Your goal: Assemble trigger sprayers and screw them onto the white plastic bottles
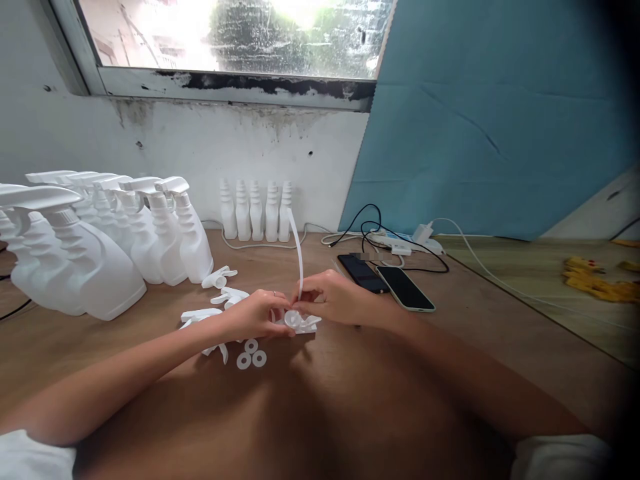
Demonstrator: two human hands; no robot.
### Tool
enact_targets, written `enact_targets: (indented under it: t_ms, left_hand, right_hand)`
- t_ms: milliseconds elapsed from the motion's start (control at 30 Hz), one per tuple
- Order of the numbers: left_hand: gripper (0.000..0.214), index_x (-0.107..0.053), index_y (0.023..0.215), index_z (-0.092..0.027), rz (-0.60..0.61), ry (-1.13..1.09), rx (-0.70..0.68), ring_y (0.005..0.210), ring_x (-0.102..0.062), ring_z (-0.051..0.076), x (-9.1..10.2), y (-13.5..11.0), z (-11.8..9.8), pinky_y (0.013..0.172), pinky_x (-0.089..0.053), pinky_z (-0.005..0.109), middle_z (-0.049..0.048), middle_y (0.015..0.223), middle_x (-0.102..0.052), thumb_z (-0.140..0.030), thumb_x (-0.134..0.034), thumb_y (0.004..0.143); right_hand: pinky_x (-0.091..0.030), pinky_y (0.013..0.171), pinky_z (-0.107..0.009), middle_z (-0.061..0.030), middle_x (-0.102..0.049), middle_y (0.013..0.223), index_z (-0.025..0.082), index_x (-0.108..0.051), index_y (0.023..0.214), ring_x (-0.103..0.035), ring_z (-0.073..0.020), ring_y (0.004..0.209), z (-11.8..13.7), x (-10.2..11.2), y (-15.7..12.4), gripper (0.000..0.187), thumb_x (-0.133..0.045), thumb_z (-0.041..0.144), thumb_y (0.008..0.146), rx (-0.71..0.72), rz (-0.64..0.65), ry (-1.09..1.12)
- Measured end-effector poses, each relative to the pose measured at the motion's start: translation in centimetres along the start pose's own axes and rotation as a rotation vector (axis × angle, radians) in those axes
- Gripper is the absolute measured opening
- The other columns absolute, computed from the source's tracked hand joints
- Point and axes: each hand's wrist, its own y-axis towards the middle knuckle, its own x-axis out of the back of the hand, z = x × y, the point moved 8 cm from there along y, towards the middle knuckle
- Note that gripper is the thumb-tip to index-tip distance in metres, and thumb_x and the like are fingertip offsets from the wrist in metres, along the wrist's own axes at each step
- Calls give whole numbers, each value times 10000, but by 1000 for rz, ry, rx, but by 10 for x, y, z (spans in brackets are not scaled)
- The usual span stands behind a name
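Observation:
Both hands meet over the middle of the wooden table (320, 413). My left hand (257, 313) is closed on a white spray trigger head (299, 323) that rests on the table. My right hand (333, 297) pinches the foot of a thin white dip tube (298, 250), which stands up from the head and bends slightly left. Loose white trigger heads (220, 279) lie just left of my hands. Three white ring washers (251, 354) sit in front of my left wrist.
Several assembled white spray bottles (150, 233) stand at the left. A row of capless white bottles (256, 210) lines the wall. Two phones (385, 280) lie right of my hands, with a charger and cables (400, 240) behind. Yellow items (597, 280) lie far right.

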Motion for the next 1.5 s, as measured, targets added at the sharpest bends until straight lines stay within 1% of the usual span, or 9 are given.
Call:
enact_targets:
  t_ms: [67, 200, 333, 567, 900, 1000, 1200, 1400, 1500]
  left_hand:
    - [363, -702, 979, -144, 4, 1, -3, 580, -493, 71, 0, 0, 0, 543, -399, 183, 34, 869, -598, -441, -698, 771]
    - [347, -698, 945, -140, 5, -9, 4, 598, -497, 79, -1, 0, 1, 558, -410, 189, 29, 861, -586, -433, -709, 761]
    - [326, -692, 881, -128, -18, 0, 10, 611, -498, 88, 1, 0, 2, 567, -414, 196, 24, 823, -579, -422, -726, 745]
    - [383, -699, 1023, -172, 19, -31, -2, 593, -509, 74, -2, 1, 3, 548, -411, 181, 28, 883, -581, -448, -708, 757]
    - [372, -701, 1039, -165, -1, -6, 13, 605, -487, 75, 1, 0, -6, 569, -407, 185, 20, 847, -584, -415, -710, 763]
    - [341, -698, 979, -144, 2, 11, 11, 604, -495, 80, 0, 1, -5, 566, -402, 192, 18, 825, -582, -411, -707, 767]
    - [291, -642, 803, -112, -15, 7, 9, 611, -504, 91, 2, 2, -4, 569, -400, 192, 9, 746, -568, -393, -707, 766]
    - [295, -626, 757, -120, -10, 7, -39, 602, -487, 74, 1, 2, -7, 566, -400, 184, 15, 821, -576, -398, -726, 747]
    - [271, -623, 736, -120, -23, -6, -86, 625, -494, 82, 1, 2, -7, 581, -407, 184, 17, 818, -580, -370, -726, 752]
  right_hand:
    - [-395, 548, -186, 1, -654, 676, 140, -671, 811, -538, -81, 587, -9, -7, 2, 160, -565, 253, 849, -55, 57, 34]
    - [-426, 582, -187, -13, -673, 714, 137, -664, 857, -590, -94, 626, -13, -10, 3, 154, -560, 250, 854, -81, 52, 119]
    - [-430, 584, -191, -22, -676, 722, 131, -661, 854, -598, -99, 630, -12, -13, 2, 142, -559, 229, 854, -69, 54, 97]
    - [-404, 540, -174, -10, -656, 682, 135, -645, 825, -570, -86, 593, -13, -12, 3, 124, -543, 202, 848, -62, 45, 101]
    - [-361, 498, -157, 7, -639, 652, 141, -653, 797, -533, -67, 552, -14, -7, 2, 140, -521, 159, 841, -65, 30, 10]
    - [-378, 535, -166, 2, -649, 674, 142, -677, 816, -535, -71, 571, -9, -8, 2, 153, -530, 166, 855, -14, 38, -46]
    - [-433, 695, -201, -39, -703, 857, 136, -714, 856, -615, -113, 744, 4, -12, 3, 164, -551, 124, 860, 111, 38, -104]
    - [-398, 645, -197, -24, -662, 763, 127, -682, 803, -571, -101, 676, 3, -19, 5, 179, -521, 136, 881, 149, 27, -124]
    - [-388, 654, -205, -36, -660, 810, 125, -649, 832, -569, -112, 708, 1, -24, 5, 181, -482, 143, 898, 134, 30, -140]
